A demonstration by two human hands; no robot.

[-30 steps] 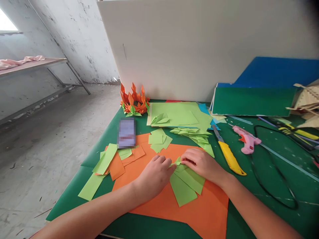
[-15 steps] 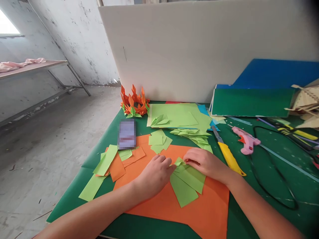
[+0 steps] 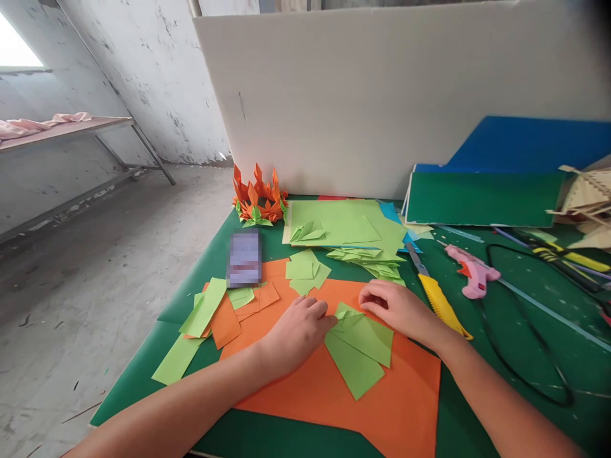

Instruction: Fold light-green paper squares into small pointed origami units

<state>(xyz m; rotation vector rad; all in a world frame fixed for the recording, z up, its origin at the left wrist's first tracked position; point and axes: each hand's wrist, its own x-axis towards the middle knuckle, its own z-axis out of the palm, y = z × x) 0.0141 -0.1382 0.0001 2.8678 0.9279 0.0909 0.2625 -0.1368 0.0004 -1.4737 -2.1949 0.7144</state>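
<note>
Several light green paper pieces [image 3: 358, 356] lie overlapped in a fan on a large orange sheet [image 3: 296, 394]. My left hand [image 3: 300, 331] is at their upper left corner, fingers curled and thumb pressed on the papers. On top, near that thumb, sits a small folded green piece [image 3: 351, 315]. Just beyond the fan's upper right edge is my right hand [image 3: 394, 308], with bent fingers, a gap between thumb and fingertips, and nothing visible in it.
An orange-and-green folded paper crown [image 3: 259, 197] stands at the back left, behind a blurred-out rectangular object [image 3: 244, 257]. Green sheets [image 3: 334, 219] are stacked at the back. To the right lie a yellow utility knife [image 3: 443, 305] and a pink glue gun [image 3: 475, 270] with its black cord.
My right hand has drawn slightly right, away from the small folded green piece. The green fan has shifted a little under my left hand, which has stayed nearly in place.
</note>
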